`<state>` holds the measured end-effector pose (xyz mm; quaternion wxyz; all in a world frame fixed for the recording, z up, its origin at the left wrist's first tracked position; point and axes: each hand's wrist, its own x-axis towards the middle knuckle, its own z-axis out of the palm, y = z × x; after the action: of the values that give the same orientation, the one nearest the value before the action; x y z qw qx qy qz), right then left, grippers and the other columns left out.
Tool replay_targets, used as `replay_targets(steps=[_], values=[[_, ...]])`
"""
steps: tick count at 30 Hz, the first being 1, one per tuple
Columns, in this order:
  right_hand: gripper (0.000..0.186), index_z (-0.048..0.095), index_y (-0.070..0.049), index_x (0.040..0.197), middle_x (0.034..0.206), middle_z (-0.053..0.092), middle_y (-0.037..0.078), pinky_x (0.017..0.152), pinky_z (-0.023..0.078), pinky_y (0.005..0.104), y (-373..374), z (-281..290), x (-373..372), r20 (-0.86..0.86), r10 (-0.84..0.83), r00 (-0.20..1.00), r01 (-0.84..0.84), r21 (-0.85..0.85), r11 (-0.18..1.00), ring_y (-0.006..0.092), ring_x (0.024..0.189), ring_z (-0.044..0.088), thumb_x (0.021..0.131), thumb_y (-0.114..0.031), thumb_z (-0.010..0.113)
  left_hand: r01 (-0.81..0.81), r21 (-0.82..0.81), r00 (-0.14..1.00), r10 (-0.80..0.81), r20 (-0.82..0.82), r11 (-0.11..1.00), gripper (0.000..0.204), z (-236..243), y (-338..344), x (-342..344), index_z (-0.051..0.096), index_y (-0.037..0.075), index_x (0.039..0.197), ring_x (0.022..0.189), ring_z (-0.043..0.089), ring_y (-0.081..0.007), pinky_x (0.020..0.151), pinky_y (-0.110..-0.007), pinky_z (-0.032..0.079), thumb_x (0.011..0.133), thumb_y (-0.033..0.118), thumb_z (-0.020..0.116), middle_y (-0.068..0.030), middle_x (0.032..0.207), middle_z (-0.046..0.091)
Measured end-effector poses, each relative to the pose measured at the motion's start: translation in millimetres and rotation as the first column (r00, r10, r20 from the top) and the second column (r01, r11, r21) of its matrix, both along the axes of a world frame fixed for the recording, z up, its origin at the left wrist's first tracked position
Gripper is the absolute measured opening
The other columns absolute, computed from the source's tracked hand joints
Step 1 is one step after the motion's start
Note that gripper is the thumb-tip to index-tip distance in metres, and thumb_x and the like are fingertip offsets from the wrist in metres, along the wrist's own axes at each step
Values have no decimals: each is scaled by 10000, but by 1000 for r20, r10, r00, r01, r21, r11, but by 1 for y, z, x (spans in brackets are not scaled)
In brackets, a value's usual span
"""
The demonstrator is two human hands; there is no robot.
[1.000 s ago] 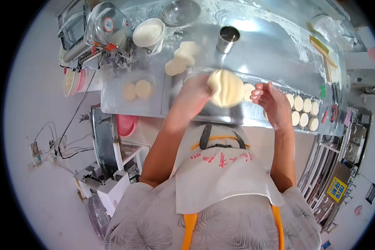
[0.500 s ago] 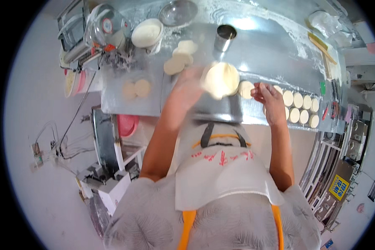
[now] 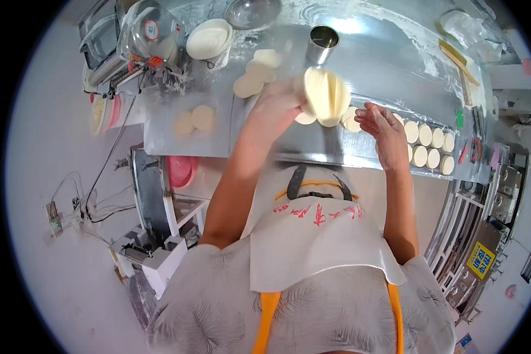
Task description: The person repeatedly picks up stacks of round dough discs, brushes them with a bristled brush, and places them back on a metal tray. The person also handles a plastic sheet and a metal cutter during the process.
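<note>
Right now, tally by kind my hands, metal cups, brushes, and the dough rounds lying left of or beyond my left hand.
Hands: 2, left hand and right hand
Dough rounds: 5 in view
Metal cup: 1
Brush: 1
Total: 9

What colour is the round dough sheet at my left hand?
Pale cream dough sheet, best in head view.

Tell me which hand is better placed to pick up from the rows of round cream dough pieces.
Right, I'd judge: the right hand is beside those round cream dough pieces and looks empty, while the left hand is farther away and appears to hold a large, creased cream dough round.
</note>
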<state>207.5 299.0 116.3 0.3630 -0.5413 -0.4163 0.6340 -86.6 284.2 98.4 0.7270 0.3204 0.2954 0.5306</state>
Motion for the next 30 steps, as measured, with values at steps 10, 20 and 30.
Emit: replay_targets(steps=[10, 20, 30], values=[[404, 613, 57, 1365, 1177, 743, 147, 1008, 564, 345, -20, 10, -11, -8, -33, 999, 33, -28, 999, 220, 1072, 733, 1120, -264, 590, -83, 33, 876, 57, 478, 996, 456, -16, -25, 20, 581, 5, 1436, 1232, 690, -238, 1074, -427, 565, 1039, 193, 705, -124, 1379, 679], [355, 660, 41, 1300, 1130, 765, 124, 953, 574, 333, -27, 1, -8, -51, -44, 998, 40, -93, 995, 214, 1031, 746, 1110, -253, 600, -121, 91, 829, 50, 557, 988, 451, -24, -29, 25, 591, 46, 1420, 1217, 702, -253, 1042, -458, 597, 1061, 301, 688, -85, 1340, 690], [311, 666, 28, 1281, 1092, 759, 119, 923, 574, 334, -38, -17, 36, 70, -12, 997, 14, -32, 999, 194, 1006, 735, 1106, -218, 592, -90, -202, 839, 183, 512, 975, 261, -58, -7, 65, 637, 117, 1268, 1129, 690, -209, 936, -425, 602, 1050, 255, 672, -44, 1239, 673]])
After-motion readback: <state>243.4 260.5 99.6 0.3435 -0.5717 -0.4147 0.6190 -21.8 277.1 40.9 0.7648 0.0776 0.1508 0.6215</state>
